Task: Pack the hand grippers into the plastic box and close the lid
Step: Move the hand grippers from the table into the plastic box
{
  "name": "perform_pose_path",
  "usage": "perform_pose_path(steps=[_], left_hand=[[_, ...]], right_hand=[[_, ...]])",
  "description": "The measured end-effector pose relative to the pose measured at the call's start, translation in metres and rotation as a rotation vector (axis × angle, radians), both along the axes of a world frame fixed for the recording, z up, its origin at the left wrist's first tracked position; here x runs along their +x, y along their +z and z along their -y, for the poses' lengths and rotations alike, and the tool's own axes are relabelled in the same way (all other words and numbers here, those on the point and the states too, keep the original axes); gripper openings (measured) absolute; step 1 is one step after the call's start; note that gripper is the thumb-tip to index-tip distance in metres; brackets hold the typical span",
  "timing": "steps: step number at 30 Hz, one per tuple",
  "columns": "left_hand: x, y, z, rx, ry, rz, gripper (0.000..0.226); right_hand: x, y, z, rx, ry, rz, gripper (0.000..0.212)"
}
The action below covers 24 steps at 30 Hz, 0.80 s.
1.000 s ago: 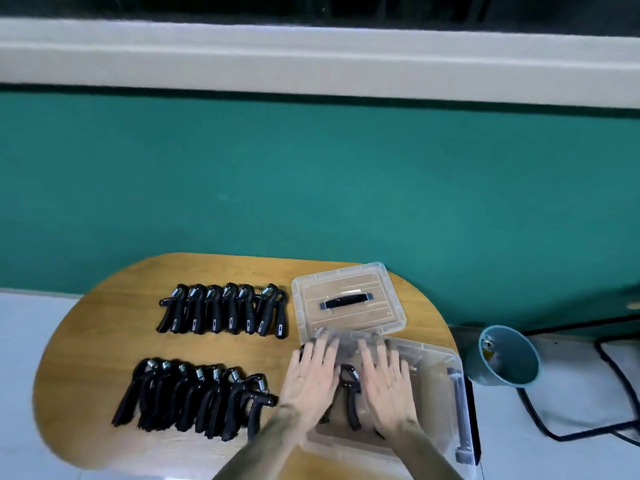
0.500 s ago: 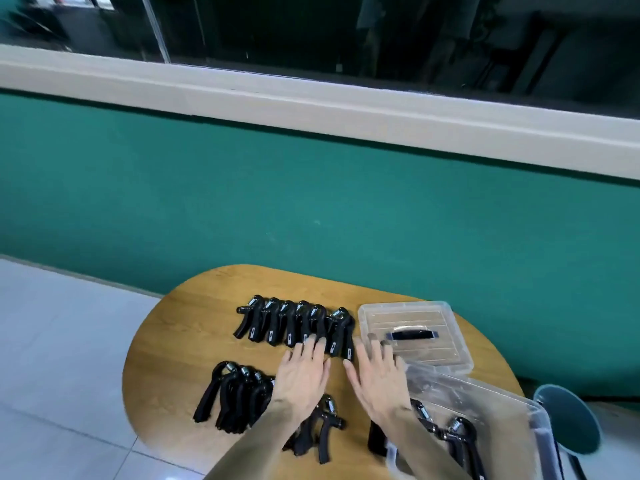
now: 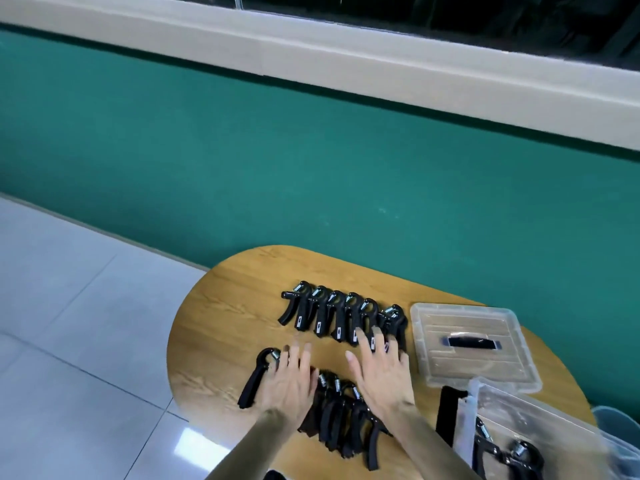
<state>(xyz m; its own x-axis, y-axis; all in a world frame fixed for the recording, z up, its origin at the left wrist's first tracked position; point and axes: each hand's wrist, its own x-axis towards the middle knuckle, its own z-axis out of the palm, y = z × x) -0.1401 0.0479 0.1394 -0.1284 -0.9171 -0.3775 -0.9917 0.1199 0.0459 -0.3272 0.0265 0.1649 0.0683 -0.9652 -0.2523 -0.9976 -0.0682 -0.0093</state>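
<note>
Two rows of black hand grippers lie on the wooden table: a far row and a near row. My left hand hovers flat with spread fingers over the left end of the near row. My right hand is spread between the two rows, its fingertips at the near ends of the far row's right grippers. Neither hand grips anything. The clear plastic box at the lower right holds hand grippers. Its clear lid with a black handle lies flat beyond it.
A teal wall runs behind the table under a pale window sill. Grey floor tiles lie to the left. A teal bin's rim shows at the right edge.
Both hands left the box and moved left over the rows of grippers on the table. The view swung left, pushing the box to the lower right corner.
</note>
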Motion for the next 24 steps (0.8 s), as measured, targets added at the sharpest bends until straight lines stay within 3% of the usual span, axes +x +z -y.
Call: perform_pose_path(steps=[6, 15, 20, 24], left_hand=[[0.035, -0.045, 0.012, 0.056, 0.026, 0.044, 0.069], [0.059, -0.12, 0.012, 0.126, 0.066, 0.025, 0.069], [0.072, -0.167, 0.004, 0.124, 0.151, -0.016, 0.072], [0.078, -0.195, 0.006, 0.133, 0.21, -0.157, 0.07]], right_hand=[[0.031, -0.047, 0.03, 0.036, 0.079, 0.004, 0.068], [0.066, -0.117, 0.081, 0.026, 0.173, 0.025, 0.055], [0.085, -0.156, 0.104, 0.007, 0.223, 0.023, 0.059], [0.109, -0.185, 0.126, -0.04, 0.241, 0.052, 0.063]])
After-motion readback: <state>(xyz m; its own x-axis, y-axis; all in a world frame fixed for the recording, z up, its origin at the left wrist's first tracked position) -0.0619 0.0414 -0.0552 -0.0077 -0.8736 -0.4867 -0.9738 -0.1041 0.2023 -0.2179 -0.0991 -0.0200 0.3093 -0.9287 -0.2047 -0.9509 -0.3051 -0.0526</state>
